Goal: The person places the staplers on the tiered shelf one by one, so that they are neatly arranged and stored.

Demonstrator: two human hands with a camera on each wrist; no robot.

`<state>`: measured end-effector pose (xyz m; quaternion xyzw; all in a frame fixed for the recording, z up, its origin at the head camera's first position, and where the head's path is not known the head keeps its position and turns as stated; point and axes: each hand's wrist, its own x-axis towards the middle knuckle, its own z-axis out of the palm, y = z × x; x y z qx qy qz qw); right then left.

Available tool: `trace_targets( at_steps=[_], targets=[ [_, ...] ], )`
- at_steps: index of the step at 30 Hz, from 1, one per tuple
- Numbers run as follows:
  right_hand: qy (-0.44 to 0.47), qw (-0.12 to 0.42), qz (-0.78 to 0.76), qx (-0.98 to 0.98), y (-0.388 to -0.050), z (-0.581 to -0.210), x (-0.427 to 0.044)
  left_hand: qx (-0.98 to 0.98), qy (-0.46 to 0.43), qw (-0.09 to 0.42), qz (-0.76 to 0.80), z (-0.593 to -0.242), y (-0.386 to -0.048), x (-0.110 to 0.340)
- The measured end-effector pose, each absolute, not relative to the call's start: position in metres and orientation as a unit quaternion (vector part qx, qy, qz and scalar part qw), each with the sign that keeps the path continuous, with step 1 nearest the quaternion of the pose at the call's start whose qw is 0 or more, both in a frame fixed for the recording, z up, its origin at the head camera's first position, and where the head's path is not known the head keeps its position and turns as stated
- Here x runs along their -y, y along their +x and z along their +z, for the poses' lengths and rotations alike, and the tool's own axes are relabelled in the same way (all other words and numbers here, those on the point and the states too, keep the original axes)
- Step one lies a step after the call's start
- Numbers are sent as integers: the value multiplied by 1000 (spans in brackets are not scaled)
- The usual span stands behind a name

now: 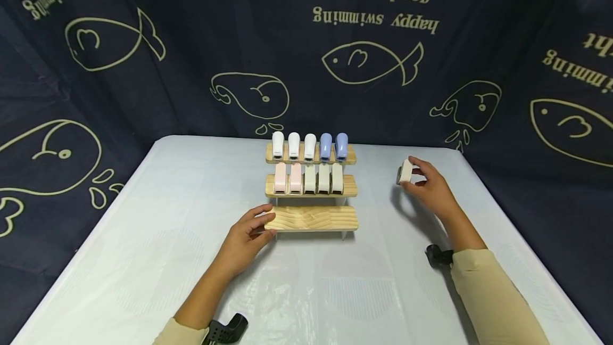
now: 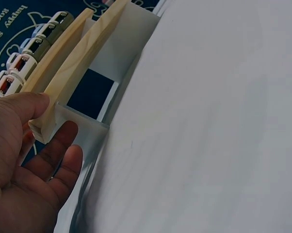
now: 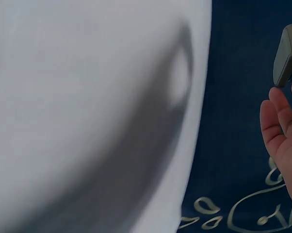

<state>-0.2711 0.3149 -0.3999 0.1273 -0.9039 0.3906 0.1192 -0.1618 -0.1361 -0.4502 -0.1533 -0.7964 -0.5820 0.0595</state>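
A three-tier display rack (image 1: pixel 311 219) with wooden shelves stands mid-table. My left hand (image 1: pixel 246 241) holds the left end of its lowest shelf; in the left wrist view the thumb rests on the wood (image 2: pixel 78 63) and other fingers extend beside the clear support. White staplers (image 1: pixel 293 145) and blue staplers (image 1: pixel 325 146) line the top shelf. On the middle one sit pink staplers (image 1: pixel 280 178) and grey-green staplers (image 1: pixel 323 179). To the right, above the table, my right hand (image 1: pixel 428 185) pinches a pale grey stapler (image 1: pixel 406 171) between thumb and fingers. In the right wrist view this stapler (image 3: pixel 287 56) is partly cut off.
A white cloth covers the table (image 1: pixel 158 260). Behind it and at both sides hangs a dark blue curtain (image 1: pixel 191 25) with fish drawings and lettering. Black straps with a mount (image 1: pixel 229 329) sit on both wrists. The right hand's shadow falls on the tabletop.
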Motion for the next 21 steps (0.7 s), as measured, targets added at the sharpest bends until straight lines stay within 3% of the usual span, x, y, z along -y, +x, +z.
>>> trace_targets(
  at_steps=[21],
  targets=[
    [300, 143, 366, 869, -241, -366, -232, 796, -149, 51, -585, -451, -163, 137]
  ],
)
